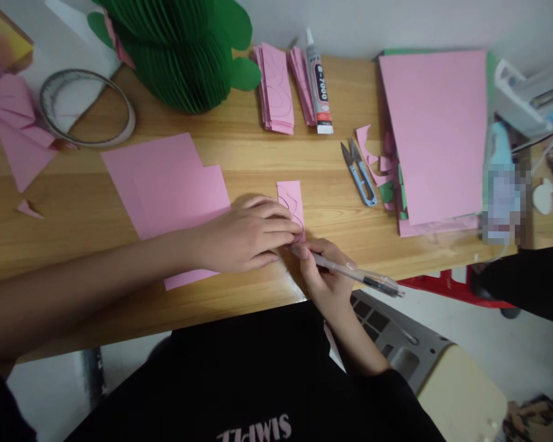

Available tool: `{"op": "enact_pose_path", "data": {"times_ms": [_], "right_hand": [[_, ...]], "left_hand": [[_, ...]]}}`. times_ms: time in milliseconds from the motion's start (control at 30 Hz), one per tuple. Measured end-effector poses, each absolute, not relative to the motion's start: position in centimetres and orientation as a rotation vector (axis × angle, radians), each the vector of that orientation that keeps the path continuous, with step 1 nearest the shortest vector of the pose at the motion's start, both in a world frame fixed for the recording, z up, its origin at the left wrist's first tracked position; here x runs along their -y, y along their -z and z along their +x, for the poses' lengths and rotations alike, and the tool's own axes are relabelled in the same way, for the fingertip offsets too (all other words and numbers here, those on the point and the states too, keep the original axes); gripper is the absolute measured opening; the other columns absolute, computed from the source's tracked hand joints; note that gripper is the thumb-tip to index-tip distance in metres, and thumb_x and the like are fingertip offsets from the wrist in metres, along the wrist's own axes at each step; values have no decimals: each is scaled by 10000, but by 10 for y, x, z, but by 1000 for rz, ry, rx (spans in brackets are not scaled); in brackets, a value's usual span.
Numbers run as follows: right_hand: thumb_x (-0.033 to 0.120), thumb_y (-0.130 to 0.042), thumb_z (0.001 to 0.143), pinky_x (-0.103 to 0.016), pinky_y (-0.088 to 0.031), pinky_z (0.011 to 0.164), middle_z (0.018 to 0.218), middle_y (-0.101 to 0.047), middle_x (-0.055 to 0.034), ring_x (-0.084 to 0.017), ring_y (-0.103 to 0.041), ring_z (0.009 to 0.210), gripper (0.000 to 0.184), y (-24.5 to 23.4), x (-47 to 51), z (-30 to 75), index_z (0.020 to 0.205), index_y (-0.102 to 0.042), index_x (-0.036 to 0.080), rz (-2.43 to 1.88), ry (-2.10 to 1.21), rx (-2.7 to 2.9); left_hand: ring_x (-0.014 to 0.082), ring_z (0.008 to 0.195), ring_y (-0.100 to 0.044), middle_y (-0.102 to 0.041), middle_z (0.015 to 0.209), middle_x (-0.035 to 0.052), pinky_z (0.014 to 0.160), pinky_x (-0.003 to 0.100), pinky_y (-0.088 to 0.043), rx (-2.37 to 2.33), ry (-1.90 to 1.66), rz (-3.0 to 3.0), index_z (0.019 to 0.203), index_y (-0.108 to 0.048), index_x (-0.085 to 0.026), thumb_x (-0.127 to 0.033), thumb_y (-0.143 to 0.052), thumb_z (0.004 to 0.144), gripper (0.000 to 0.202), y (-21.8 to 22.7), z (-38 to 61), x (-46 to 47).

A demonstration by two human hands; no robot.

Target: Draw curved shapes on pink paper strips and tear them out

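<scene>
My left hand [258, 236] lies flat with its fingers stretched over a small pink paper strip [289, 191]. A curved outline is drawn on the strip, and my fingers cover part of it. In my right hand [325, 270] is a clear pen [350, 270], its tip at the lower end of the strip beside my left fingertips. Under my left wrist lie larger pink paper sheets [175, 190], partly hidden by the forearm.
Behind stand a green paper honeycomb figure [179, 61], pink paper strips [276, 92] and a glue tube [319, 86]. Blue thread snips [360, 175] lie near paper scraps and a pink paper stack [437, 135]. At left are a tape roll [128, 123] and pink bow [11, 110].
</scene>
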State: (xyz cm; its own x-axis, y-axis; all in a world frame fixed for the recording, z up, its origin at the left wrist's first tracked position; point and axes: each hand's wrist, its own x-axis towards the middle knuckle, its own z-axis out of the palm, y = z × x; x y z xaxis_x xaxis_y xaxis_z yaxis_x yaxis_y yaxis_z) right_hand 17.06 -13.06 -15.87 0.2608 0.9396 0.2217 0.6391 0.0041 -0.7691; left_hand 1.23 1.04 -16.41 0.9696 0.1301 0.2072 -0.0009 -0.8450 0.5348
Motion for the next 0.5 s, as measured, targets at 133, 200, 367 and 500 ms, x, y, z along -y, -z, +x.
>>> {"op": "enact_pose_path", "data": {"times_ms": [133,200,367,500], "right_hand": [[230,-605,911,-260,-539,605,773,-737,-30,-140,-691,669,98,158,130,171,854,-668,182,-1740,-461,1438],[227,-600,911,-252,-524,593,744,-722,-18,-131,-671,644,105,159,131,172,844,-665,179,-1751,-456,1405],[245,-592,915,-254,-484,561,690,-676,5,-130,-626,602,126,164,135,172,826,-657,185,-1791,-445,1305],[261,-597,925,-270,-484,581,702,-666,7,-132,-618,611,121,172,139,171,847,-657,190,-1800,-441,1239]], "left_hand": [[244,1217,-556,-686,1288,48,1011,406,-324,-91,-330,2559,1180,-628,-204,-229,-556,955,238,165,12,-11],[244,1222,-555,-685,1292,47,1013,406,-322,-90,-337,2557,1181,-627,-206,-242,-556,958,237,165,11,-11],[249,1228,-552,-684,1290,43,1018,414,-326,-88,-339,2547,1188,-631,-207,-249,-573,947,251,167,11,-11],[247,1231,-551,-682,1297,39,1030,421,-330,-94,-319,2559,1201,-631,-223,-257,-558,955,259,167,10,-11]]}}
